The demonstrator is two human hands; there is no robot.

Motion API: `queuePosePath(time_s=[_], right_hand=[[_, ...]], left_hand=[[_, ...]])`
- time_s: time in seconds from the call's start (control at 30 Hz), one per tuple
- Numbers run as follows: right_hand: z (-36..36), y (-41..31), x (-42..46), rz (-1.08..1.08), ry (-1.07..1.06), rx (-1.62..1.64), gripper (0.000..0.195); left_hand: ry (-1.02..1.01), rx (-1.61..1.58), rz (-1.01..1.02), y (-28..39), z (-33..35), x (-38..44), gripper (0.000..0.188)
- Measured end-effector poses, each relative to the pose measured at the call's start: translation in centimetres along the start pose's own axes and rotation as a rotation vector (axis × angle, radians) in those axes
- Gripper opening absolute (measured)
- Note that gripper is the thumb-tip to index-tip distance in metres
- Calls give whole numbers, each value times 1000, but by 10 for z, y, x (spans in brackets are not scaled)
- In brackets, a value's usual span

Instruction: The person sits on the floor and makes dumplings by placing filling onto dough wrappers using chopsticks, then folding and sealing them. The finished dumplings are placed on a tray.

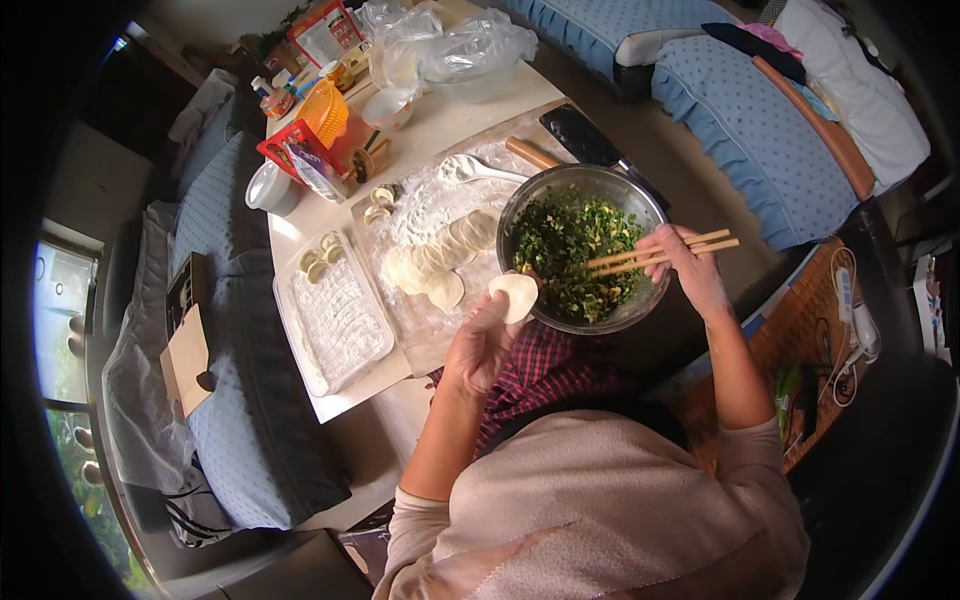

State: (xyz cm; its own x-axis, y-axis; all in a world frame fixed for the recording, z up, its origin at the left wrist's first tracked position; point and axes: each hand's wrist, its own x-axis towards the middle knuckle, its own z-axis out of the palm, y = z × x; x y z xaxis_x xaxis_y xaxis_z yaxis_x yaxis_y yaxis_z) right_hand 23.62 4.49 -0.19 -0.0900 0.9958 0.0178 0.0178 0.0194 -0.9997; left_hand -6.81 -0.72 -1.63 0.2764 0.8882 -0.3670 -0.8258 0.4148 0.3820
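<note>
My left hand (480, 341) holds a round dough wrapper (514, 297) by its edge, close to the rim of a steel bowl (510, 217). Chopped green filling with yellow bits (577, 247) lies in the bowl. A pair of wooden chopsticks (697, 247) is gripped in my right hand (679, 262) over the bowl's right side, their tips in the filling. Overlapping dough wrappers (442, 251) rest on a floured board (420, 330) left of the bowl. Several folded dumplings (319, 259) sit at the far end of a floured plastic tray (390, 341).
Beyond the bowl lie a rolling pin (531, 152) and a black cleaver (574, 131). A white spoon (480, 171) of flour and a few dumplings (381, 199) are on the board. Packets, an orange basket (324, 112), tubs and plastic bags (472, 52) stand farther back.
</note>
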Motion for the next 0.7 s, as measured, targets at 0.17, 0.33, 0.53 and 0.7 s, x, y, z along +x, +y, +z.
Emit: queuePosePath(time_s=[0.17, 0.33, 0.53, 0.7], right_hand=[[3, 7, -8, 83, 157, -84, 40], [20, 6, -13, 216, 137, 26, 39], [31, 17, -6, 248, 113, 87, 34], [32, 21, -3, 240, 118, 142, 35]], left_hand=[[23, 122, -16, -9, 6, -4, 39], [51, 140, -6, -16, 2, -5, 40], [49, 118, -23, -19, 1, -4, 40], [85, 94, 23, -16, 9, -10, 38]])
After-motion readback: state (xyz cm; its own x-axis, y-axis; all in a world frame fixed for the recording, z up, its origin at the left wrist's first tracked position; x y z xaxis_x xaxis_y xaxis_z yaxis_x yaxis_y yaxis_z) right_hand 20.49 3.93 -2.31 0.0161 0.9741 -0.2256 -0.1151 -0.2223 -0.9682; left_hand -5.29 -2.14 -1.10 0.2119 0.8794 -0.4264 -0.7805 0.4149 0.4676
